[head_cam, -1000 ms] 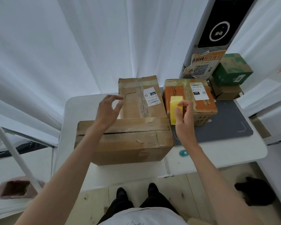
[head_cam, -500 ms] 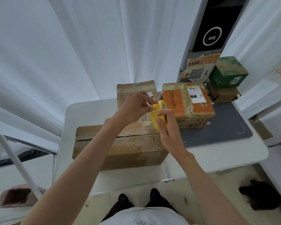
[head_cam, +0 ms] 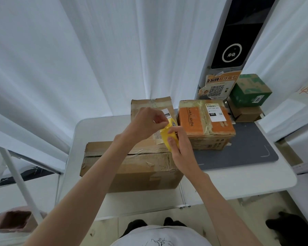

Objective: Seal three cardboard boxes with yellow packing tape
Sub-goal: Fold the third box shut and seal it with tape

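Note:
A roll of yellow packing tape is held above the far right corner of a large brown cardboard box on the white table. My right hand grips the roll from the right. My left hand pinches at the roll's top edge with curled fingers. Behind them stands a second brown box with a white label. An orange box with a white label sits at the right on a grey mat.
A green box rests on a small brown box at the far right. A black kiosk panel with a QR-code sign stands behind. White curtains hang around the table. A black bag lies on the floor.
My right hand brought the tape roll left from in front of the orange box to above the large box. My left hand left the box top and now pinches the roll.

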